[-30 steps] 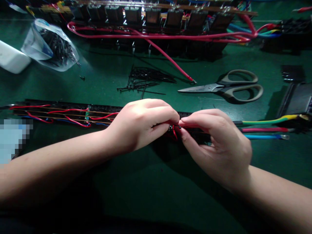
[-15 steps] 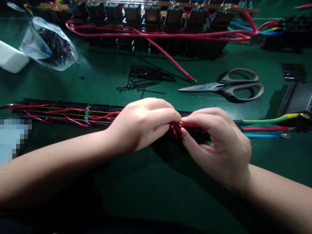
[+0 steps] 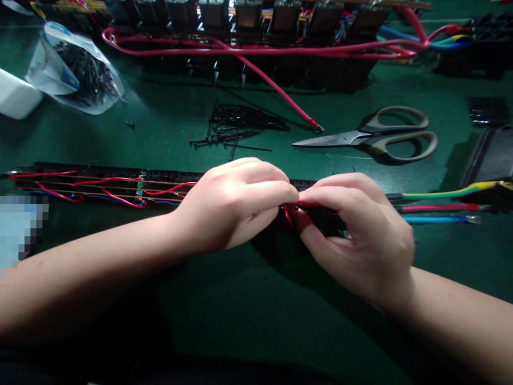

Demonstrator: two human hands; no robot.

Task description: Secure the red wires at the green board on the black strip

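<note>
A long black strip (image 3: 108,179) with thin red and blue wires lies across the green mat (image 3: 248,305). My left hand (image 3: 236,206) is curled closed over its middle. My right hand (image 3: 356,235) meets it fingertip to fingertip, pinching at a small red wire (image 3: 287,216) and a dark piece I cannot make out between them. Yellow-green, red and blue cables (image 3: 438,207) leave the strip's right end. The strip's middle is hidden under both hands.
Grey-handled scissors (image 3: 377,137) lie behind my right hand. A loose pile of black cable ties (image 3: 236,125) sits behind my left hand. A plastic bag of ties (image 3: 78,72) and a white box (image 3: 14,96) are far left. Black modules with thick red cables (image 3: 256,51) line the back.
Both hands stay pinched at the same spot on the strip. The view has tipped slightly, so the things at the back sit a little higher in the picture.
</note>
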